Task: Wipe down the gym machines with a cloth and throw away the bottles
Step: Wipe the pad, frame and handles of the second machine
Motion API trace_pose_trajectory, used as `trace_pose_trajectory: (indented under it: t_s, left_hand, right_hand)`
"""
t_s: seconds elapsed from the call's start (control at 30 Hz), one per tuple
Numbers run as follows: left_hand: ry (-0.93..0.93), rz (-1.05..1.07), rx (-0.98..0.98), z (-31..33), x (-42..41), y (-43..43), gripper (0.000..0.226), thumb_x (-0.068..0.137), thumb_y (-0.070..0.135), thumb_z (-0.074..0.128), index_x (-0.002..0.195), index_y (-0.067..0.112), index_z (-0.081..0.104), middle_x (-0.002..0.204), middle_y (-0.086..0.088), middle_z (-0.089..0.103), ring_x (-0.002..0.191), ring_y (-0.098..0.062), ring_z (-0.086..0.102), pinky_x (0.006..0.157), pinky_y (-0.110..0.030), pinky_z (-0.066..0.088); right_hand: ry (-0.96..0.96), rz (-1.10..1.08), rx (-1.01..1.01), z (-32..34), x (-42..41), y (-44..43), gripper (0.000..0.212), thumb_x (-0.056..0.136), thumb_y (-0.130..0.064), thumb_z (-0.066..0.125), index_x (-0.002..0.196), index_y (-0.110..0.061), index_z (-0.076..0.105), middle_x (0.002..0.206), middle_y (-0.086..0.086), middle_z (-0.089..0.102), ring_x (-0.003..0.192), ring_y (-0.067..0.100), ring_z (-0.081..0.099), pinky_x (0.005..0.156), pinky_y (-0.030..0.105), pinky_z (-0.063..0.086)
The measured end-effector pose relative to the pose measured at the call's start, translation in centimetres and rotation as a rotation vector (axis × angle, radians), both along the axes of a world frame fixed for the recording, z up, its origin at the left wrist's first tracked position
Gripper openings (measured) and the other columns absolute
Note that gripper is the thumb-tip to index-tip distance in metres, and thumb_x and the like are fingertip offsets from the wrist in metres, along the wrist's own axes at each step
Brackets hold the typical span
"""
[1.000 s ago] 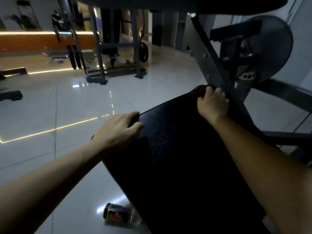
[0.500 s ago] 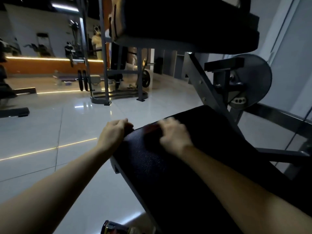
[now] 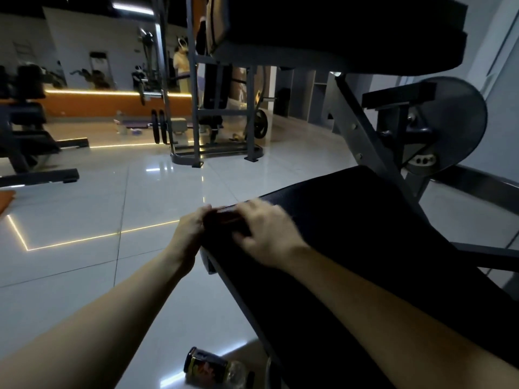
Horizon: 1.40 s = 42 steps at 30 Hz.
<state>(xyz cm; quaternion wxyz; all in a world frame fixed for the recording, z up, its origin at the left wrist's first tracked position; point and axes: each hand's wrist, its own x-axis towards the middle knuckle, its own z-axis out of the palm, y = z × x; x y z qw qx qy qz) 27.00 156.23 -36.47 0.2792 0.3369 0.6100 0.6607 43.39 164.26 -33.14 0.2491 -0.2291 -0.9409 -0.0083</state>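
Note:
A black padded seat [image 3: 365,220] of a gym machine slopes up in front of me. My right hand [image 3: 266,234] presses a dark red cloth [image 3: 227,217] flat on the pad's left corner; the hand is blurred. My left hand [image 3: 191,231] grips the pad's left edge right beside the cloth. A bottle [image 3: 213,369] with a dark yellow-and-red label lies on its side on the floor below the seat.
The machine's grey frame [image 3: 362,130] and round weight disc [image 3: 449,124] rise behind the seat, with a second black pad [image 3: 337,32] overhead. A rack with weight plates [image 3: 216,147] stands farther off on glossy white tiles [image 3: 84,209]. Another bottle [image 3: 119,123] stands near the orange wall.
My right hand has slid the cloth from the pad's far right corner across to its left corner, next to my left hand. My view has lifted.

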Motion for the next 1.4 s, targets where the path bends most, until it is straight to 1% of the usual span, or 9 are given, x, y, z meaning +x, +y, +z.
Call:
trace_pose_trajectory:
  t_s: [0.2,0.47,0.6,0.7,0.83,1.0,1.13,1.27,1.4]
  left_hand:
    - [0.018,-0.012,-0.062,-0.3,0.0,0.3,0.043,0.106,0.033,0.041,0.105,0.016,0.081,0.105,0.0,0.079,0.1,-0.018,0.068,0.087,-0.029,0.046]
    - [-0.043,0.039,-0.018,0.8,1.3,-0.4,0.024,0.099,0.03,0.058,0.08,0.016,0.066,0.071,-0.002,0.067,0.07,-0.016,0.062,0.065,-0.027,0.049]
    - [0.311,0.265,-0.291,2.2,1.6,-0.5,0.039,0.103,0.027,0.046,0.068,0.009,0.055,0.067,-0.007,0.054,0.072,-0.029,0.053,0.054,-0.028,0.04]
    - [0.595,0.319,-0.346,2.0,1.7,-0.1,0.033,0.099,0.035,0.049,0.093,0.013,0.073,0.097,-0.014,0.067,0.097,-0.034,0.061,0.081,-0.038,0.05]
    - [0.542,0.309,-0.269,0.8,4.2,0.7,0.045,0.096,0.046,0.059,0.13,0.017,0.063,0.128,-0.011,0.057,0.123,-0.031,0.051,0.11,-0.043,0.04]
    - [0.553,0.419,-0.204,0.1,5.1,0.7,0.037,0.097,0.038,0.062,0.127,0.017,0.064,0.125,-0.012,0.057,0.122,-0.032,0.049,0.106,-0.039,0.038]
    - [0.537,0.359,-0.16,0.0,4.9,0.2,0.036,0.099,0.033,0.06,0.129,0.016,0.064,0.125,-0.012,0.057,0.124,-0.03,0.049,0.106,-0.038,0.038]
    - [0.573,0.386,-0.161,0.0,4.9,0.3,0.036,0.098,0.032,0.06,0.13,0.014,0.065,0.124,-0.014,0.058,0.122,-0.033,0.051,0.107,-0.039,0.037]
    - [0.593,0.376,-0.186,0.1,4.9,0.2,0.037,0.099,0.032,0.058,0.131,0.014,0.064,0.125,-0.017,0.056,0.122,-0.036,0.05,0.106,-0.039,0.037]
  right_hand:
    - [0.128,-0.646,-0.282,2.1,5.6,12.9,0.045,0.094,-0.034,0.053,0.129,-0.009,0.041,0.123,0.022,0.06,0.109,0.042,0.061,0.087,0.044,0.049]
    - [0.102,-0.064,-0.017,-1.3,-0.7,-6.1,0.04,0.081,-0.046,0.056,0.116,-0.027,0.055,0.094,0.007,0.061,0.086,0.033,0.061,0.076,0.042,0.044]
    - [0.072,-0.032,-0.051,-1.1,2.2,-4.0,0.038,0.074,-0.046,0.054,0.106,-0.027,0.057,0.095,0.004,0.061,0.088,0.032,0.062,0.075,0.039,0.045]
    - [0.133,-0.497,-0.173,-0.2,7.8,5.2,0.04,0.082,-0.042,0.053,0.12,-0.027,0.058,0.113,0.01,0.062,0.1,0.035,0.063,0.084,0.038,0.05]
    - [0.174,-0.811,-0.316,-0.3,11.2,9.0,0.044,0.095,-0.037,0.053,0.134,-0.018,0.049,0.126,0.02,0.045,0.101,0.043,0.058,0.088,0.045,0.049]
    - [0.148,-0.481,0.03,-2.3,3.8,-2.0,0.043,0.08,-0.05,0.048,0.11,-0.02,0.058,0.105,0.014,0.053,0.087,0.035,0.059,0.076,0.041,0.046]
    - [0.233,-0.253,-0.064,-2.4,1.9,-6.3,0.048,0.093,-0.056,0.034,0.103,-0.018,0.062,0.108,0.012,0.052,0.098,0.031,0.05,0.087,0.045,0.044]
    - [0.245,-0.053,-0.19,-1.9,3.9,-4.7,0.023,0.089,-0.034,0.055,0.101,-0.014,0.059,0.106,0.007,0.048,0.097,0.029,0.052,0.088,0.044,0.046]
    - [0.093,-0.069,-0.024,-1.3,5.6,-2.6,0.031,0.077,-0.037,0.066,0.097,-0.016,0.055,0.1,0.007,0.051,0.083,0.031,0.058,0.071,0.035,0.044]
